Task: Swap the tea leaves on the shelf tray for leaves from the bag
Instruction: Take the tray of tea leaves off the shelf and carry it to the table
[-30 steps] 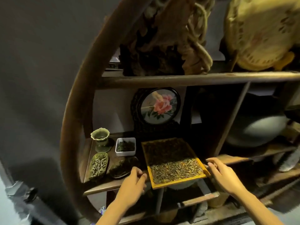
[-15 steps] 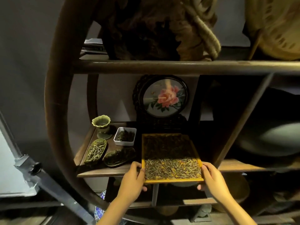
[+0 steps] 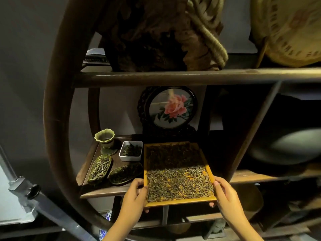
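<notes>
A yellow wooden tray [image 3: 180, 202] filled with tea leaves [image 3: 178, 185] rests on the shelf board [image 3: 104, 190], its front end sticking out past the edge. The leaves at the back of the tray look dark, those at the front pale and thin. My left hand [image 3: 134, 197] grips the tray's front left corner, thumb on the rim. My right hand [image 3: 225, 197] grips the front right corner. No bag is in view.
Left of the tray stand a white dish of leaves [image 3: 131, 151], two green leaf-shaped dishes [image 3: 100, 168] [image 3: 125, 173] and a green cup [image 3: 104, 139]. A round flower picture [image 3: 171, 108] stands behind. A curved wooden frame [image 3: 55, 119] and an upper shelf [image 3: 191, 76] enclose the space.
Both hands have closed on the tray's front corners, and the tray now sits squarer to me. My view has moved closer to the shelf.
</notes>
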`<state>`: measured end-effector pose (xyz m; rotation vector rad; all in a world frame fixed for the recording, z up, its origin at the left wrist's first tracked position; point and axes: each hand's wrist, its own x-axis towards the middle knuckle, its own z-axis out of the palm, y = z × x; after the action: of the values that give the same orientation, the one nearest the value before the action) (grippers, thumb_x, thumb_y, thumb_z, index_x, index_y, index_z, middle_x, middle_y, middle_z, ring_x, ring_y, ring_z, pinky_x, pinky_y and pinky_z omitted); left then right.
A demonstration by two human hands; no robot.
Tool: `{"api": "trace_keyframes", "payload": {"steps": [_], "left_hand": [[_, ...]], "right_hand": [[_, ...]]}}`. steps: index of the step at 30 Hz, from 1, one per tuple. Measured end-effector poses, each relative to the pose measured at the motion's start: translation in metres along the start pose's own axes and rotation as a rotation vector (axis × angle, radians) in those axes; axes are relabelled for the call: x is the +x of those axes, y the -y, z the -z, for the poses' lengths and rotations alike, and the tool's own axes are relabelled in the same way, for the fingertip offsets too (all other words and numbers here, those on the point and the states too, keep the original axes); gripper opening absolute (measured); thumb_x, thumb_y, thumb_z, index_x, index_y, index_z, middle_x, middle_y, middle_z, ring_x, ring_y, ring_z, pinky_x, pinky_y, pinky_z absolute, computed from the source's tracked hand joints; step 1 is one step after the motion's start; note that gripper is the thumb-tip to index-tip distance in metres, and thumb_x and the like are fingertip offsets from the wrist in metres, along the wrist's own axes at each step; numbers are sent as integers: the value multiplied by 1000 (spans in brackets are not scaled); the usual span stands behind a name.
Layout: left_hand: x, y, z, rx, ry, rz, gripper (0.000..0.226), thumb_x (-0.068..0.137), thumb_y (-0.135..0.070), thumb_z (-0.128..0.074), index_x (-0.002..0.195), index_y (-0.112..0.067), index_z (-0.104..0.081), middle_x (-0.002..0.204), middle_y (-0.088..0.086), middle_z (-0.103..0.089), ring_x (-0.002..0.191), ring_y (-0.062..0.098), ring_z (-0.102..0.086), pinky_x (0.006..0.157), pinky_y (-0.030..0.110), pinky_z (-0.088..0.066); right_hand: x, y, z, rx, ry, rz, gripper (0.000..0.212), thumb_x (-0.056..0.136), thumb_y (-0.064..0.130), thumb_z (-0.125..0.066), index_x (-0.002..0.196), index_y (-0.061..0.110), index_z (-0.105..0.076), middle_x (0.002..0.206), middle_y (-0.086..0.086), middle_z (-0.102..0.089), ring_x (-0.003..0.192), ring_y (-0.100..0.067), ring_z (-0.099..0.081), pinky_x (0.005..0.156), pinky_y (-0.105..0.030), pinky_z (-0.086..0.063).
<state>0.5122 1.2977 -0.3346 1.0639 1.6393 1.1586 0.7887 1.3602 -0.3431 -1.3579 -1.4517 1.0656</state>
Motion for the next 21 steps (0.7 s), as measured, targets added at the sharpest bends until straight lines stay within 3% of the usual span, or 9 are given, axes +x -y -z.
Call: {"api": "trace_keyframes", "payload": {"steps": [4,9,12,16,21], "left_hand": [[4,-4,13,-17,38,-58,11,98,-15,-47,100,-20,-57,83,4,-69,56,9,-62,41,27,-46],[11,-9,32,-26,173,-141,12,98,-13,-45,100,-17,-56,69,-2,-71,52,8,-59,42,20,-44],[11,-12,45,-4,269,-166,12,98,-13,-45,100,-17,-56,76,2,-73,60,15,-65,48,22,-48],[7,-14,55,38,366,-195,13,98,-16,-46,98,-19,-58,78,8,-72,67,29,-67,52,25,-48],[-11,-18,47,-1,512,-224,14,97,-12,-47,96,-17,-59,78,3,-73,63,19,-67,53,29,-48]], "right_hand": [[-20,15,-9,37,-72,-5,23,99,14,-41,111,20,-60,95,-2,-69,78,-12,-68,45,-23,-54],[-56,28,-26,30,-221,-1,24,99,14,-41,108,19,-62,85,-3,-68,67,-9,-65,45,-21,-52],[-84,35,-40,50,-308,-18,23,99,17,-43,107,21,-64,77,-4,-69,57,-13,-63,44,-26,-51],[-128,48,-56,61,-473,-9,23,98,16,-44,101,23,-66,75,5,-71,56,-7,-62,45,-22,-51],[-187,57,-60,81,-622,-47,23,98,17,-43,101,19,-66,62,0,-66,50,-11,-59,46,-24,-50]]}}
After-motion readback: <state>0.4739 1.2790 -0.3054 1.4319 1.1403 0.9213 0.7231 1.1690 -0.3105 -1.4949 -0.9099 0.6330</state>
